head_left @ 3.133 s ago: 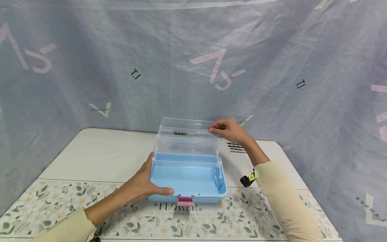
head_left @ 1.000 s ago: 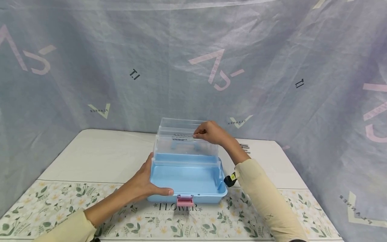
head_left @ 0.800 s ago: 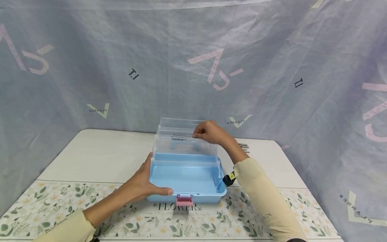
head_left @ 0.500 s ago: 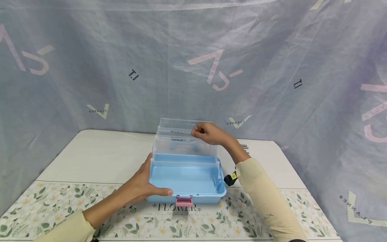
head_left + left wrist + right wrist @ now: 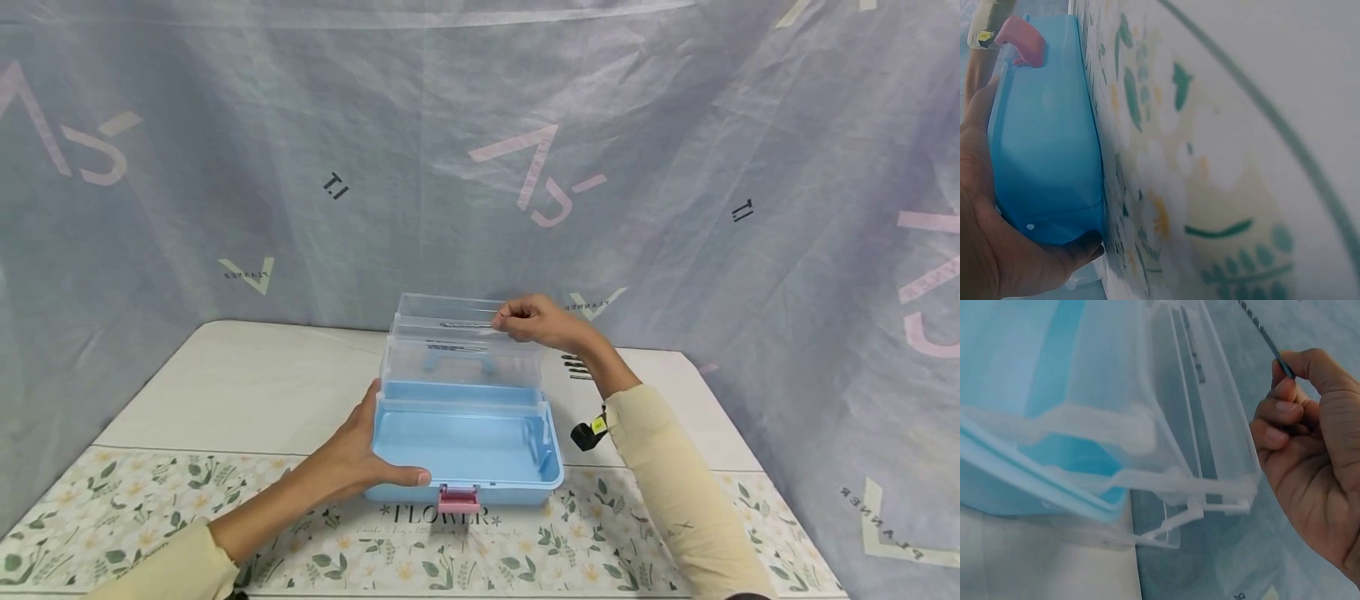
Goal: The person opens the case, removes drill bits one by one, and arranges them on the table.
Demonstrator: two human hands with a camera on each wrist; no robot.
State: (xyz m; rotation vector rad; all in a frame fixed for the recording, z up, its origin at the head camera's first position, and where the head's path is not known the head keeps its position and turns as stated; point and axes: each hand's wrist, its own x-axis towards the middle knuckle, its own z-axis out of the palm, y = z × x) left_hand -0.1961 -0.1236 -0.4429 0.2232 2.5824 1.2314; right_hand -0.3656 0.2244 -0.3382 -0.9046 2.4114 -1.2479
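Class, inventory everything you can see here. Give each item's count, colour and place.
Storage box: one, light blue, open at the table's centre
Latch: one, pink, box front
Trays: at least two, clear, raised behind the box's compartment
Handle: one, light blue, seen through clear plastic
Tray drill bits: several, dark, behind clear plastic
Held drill bit: one, dark grey, in the right hand
Table drill bits: about four, dark, right of the box
Tablecloth: one, white with floral band, under the box
Curtain: grey-blue, printed, behind the table
Wrist device: one clear, black and yellow, right cuff
Sleeves: two, cream, forearms
Hands: two, bare, left gripping the box
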